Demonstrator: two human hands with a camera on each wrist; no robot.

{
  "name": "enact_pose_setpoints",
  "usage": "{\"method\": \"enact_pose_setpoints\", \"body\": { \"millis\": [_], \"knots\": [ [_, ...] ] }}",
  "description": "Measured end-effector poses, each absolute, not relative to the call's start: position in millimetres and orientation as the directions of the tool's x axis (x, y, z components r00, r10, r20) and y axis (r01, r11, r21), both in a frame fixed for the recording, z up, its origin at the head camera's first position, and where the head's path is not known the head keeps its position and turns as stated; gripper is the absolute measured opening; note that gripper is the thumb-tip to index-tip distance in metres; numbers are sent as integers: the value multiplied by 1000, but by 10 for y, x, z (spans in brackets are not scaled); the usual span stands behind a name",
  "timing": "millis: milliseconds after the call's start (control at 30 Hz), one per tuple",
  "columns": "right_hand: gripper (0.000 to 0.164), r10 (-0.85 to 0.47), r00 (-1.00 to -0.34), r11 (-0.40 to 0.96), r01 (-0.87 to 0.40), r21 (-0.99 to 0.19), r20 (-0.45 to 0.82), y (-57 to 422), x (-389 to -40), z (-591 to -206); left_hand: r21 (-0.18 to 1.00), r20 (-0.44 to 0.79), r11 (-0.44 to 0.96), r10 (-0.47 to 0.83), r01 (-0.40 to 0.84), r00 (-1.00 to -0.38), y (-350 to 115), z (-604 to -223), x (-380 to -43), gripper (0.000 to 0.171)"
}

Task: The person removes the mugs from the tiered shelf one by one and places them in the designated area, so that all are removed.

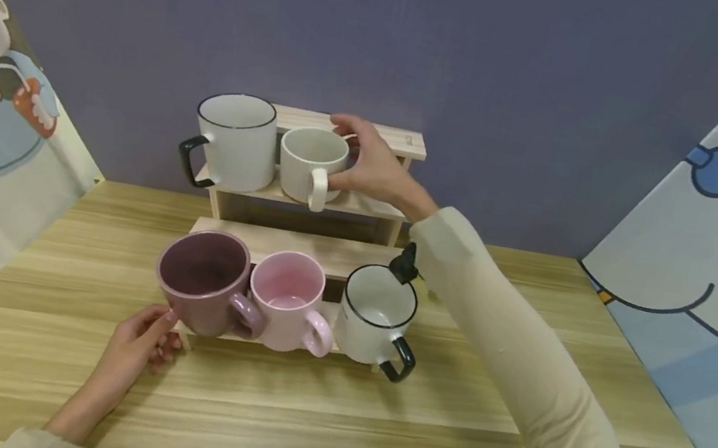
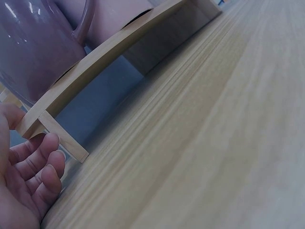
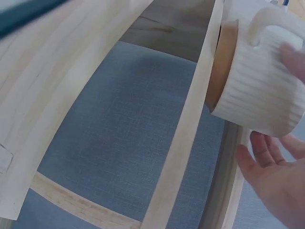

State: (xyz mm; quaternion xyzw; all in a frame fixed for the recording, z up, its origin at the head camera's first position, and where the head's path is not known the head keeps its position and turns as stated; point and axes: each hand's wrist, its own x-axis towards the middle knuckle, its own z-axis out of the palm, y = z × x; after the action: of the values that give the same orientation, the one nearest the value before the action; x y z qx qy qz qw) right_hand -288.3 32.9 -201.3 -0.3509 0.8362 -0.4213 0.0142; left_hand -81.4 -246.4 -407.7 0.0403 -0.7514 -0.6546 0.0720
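A cream mug [image 1: 297, 172] with ribbed sides [image 3: 267, 81] is at the upper tier of a two-tier wooden rack [image 1: 289, 243]. My right hand [image 1: 378, 168] holds it from the right, thumb near its handle and fingers at its far side. Whether its base fully rests on the shelf I cannot tell. With my left hand [image 1: 135, 345] I pinch the front left corner of the rack's lower shelf; the left wrist view shows the fingers [image 2: 35, 167] curled under it. Just above that hand sits a purple mug [image 1: 204, 313].
Left of the cream mug stands a large white mug [image 1: 238, 158] with black rim and handle. Below, a pink mug [image 1: 279, 326] and a smaller black-rimmed white mug [image 1: 358, 333] sit beside the purple one. A dark wall panel [image 1: 523, 125] rises behind the wooden table [image 1: 297, 434].
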Motion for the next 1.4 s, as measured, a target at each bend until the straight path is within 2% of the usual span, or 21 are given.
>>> {"method": "enact_pose_setpoints", "body": {
  "millis": [433, 1067, 1400],
  "knots": [
    [91, -641, -749, 373, -492, -787, 164, 324, -2893, -1996, 991, 54, 126, -149, 35, -987, -2458, -4076, -797, 19],
    [90, -629, -765, 366, -448, -816, 137, 343, -2819, -1994, 987, 23, 163, -169, -5, -985, -2443, -4060, -785, 20],
    [88, -587, -789, 340, -445, -829, 183, 349, -2806, -2007, 988, 40, 155, -164, 14, -986, -2437, -4053, -781, 20]
  ]
}}
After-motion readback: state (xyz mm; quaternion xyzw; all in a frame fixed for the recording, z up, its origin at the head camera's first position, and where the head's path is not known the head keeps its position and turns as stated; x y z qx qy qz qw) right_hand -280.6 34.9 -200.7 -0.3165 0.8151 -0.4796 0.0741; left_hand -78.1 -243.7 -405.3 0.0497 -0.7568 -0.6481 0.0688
